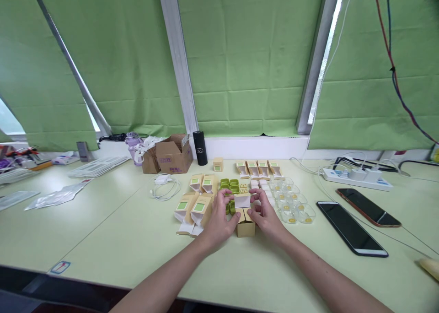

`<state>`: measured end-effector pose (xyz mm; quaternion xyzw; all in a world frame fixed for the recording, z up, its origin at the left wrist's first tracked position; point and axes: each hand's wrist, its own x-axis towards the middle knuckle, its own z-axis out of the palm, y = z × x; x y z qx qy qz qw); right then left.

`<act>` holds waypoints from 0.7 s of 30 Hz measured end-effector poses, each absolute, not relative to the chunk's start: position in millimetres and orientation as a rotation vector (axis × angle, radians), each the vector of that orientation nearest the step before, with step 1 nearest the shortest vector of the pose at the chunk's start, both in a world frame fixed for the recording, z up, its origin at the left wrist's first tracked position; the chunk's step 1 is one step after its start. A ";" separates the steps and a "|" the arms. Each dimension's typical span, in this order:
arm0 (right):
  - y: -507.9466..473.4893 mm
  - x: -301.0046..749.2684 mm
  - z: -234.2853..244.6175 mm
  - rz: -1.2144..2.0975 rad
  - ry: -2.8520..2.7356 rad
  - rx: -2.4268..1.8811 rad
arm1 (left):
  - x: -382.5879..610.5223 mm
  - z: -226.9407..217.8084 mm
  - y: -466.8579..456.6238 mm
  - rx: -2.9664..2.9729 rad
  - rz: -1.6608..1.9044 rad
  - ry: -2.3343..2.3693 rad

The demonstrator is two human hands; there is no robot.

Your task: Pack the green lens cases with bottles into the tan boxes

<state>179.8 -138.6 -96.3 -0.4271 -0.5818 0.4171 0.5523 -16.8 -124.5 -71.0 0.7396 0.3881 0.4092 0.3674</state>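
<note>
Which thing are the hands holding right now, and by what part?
The box between them, at its top flaps: left hand on the left side, right hand on the right.

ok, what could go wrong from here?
The box has a raised flap between left hand and right hand; uneven pressing might crease it.
Green pieces lie close to the left hand and may get nudged.
Clear cups stand right of the right hand; an outward swing could scatter them.
</note>
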 end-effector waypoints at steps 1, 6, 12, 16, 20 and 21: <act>-138.5 179.7 -96.2 0.981 -1.375 -1.011 | -17.0 -70.9 -124.5 1.903 1.048 0.993; -138.1 179.3 -96.5 0.973 -1.369 -1.010 | -16.9 -70.3 -124.4 1.946 1.057 0.966; -138.7 180.5 -96.4 0.966 -1.387 -1.018 | -16.6 -69.8 -125.0 1.973 1.083 0.980; -139.4 180.8 -94.8 0.950 -1.399 -1.007 | -16.7 -66.7 -126.5 2.000 1.094 0.965; -140.5 180.5 -93.3 0.947 -1.392 -0.980 | -16.2 -63.0 -128.5 2.002 1.108 0.956; -140.8 180.5 -93.1 0.946 -1.392 -0.970 | -16.1 -62.3 -128.9 2.001 1.105 0.956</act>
